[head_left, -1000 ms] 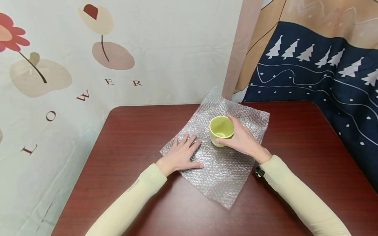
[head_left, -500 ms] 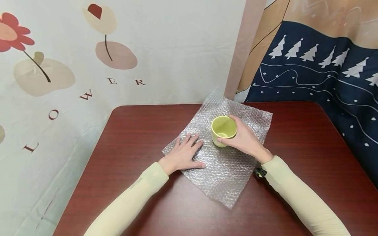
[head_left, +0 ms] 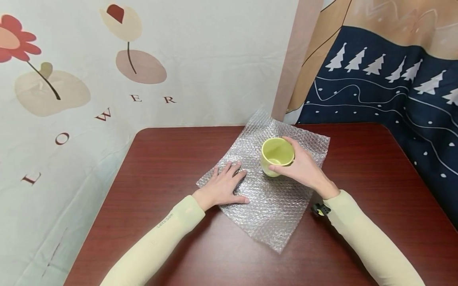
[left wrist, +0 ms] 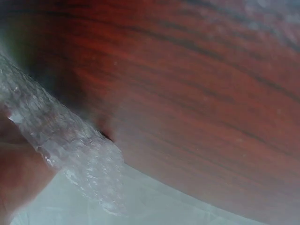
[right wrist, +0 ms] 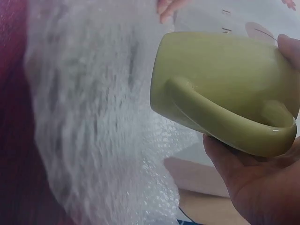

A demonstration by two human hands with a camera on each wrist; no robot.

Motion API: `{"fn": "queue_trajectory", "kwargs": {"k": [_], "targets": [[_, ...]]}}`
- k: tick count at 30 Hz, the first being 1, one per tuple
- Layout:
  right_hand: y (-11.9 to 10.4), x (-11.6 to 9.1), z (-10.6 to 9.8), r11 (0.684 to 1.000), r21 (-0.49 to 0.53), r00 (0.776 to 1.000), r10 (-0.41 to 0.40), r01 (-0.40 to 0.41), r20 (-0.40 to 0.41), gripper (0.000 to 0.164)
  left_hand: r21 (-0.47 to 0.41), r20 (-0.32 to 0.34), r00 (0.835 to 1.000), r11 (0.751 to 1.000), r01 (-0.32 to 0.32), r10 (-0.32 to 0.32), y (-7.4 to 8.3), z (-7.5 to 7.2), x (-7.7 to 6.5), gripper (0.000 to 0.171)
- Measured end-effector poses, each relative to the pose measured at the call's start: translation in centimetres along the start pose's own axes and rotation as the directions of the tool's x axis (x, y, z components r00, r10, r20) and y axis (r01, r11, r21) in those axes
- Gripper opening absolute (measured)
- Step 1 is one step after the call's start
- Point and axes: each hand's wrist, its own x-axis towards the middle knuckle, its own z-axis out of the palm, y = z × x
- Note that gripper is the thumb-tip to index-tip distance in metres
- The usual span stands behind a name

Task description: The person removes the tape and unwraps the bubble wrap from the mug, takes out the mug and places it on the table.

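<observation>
A yellow-green mug [head_left: 278, 152] is over the upper part of a sheet of bubble wrap [head_left: 264, 202]. My right hand [head_left: 304, 169] grips the mug from its right side, thumb near the rim on one side and fingers on the other. In the right wrist view the mug's handle [right wrist: 229, 115] faces the camera, and its base is close over the wrap. My left hand [head_left: 222, 188] lies with spread fingers on the left part of the wrap. In the left wrist view the edge of the bubble wrap [left wrist: 70, 136] crosses in front of part of that hand [left wrist: 21, 180].
The dark red wooden table [head_left: 150, 167] extends around the sheet. Behind it hangs a white cloth [head_left: 214, 59] with printed flowers and letters, and a navy cloth [head_left: 379, 91] with white trees hangs at the right. A small black device [head_left: 320, 209] is at the right wrist.
The right hand has moved the mug slightly to the right and up in the head view. The left hand and the bubble wrap keep their places.
</observation>
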Motion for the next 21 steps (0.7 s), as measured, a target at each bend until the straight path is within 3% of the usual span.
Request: {"fn": "queue_trajectory", "kwargs": {"k": [21], "targets": [[0.7, -3.3, -4.3, 0.999, -0.031, 0.997, 0.029, -0.031, -0.068, 0.102, -0.002, 0.003, 1.0, 1.0, 0.002, -0.002, 0.0, 0.1, 0.0, 0.103]]}}
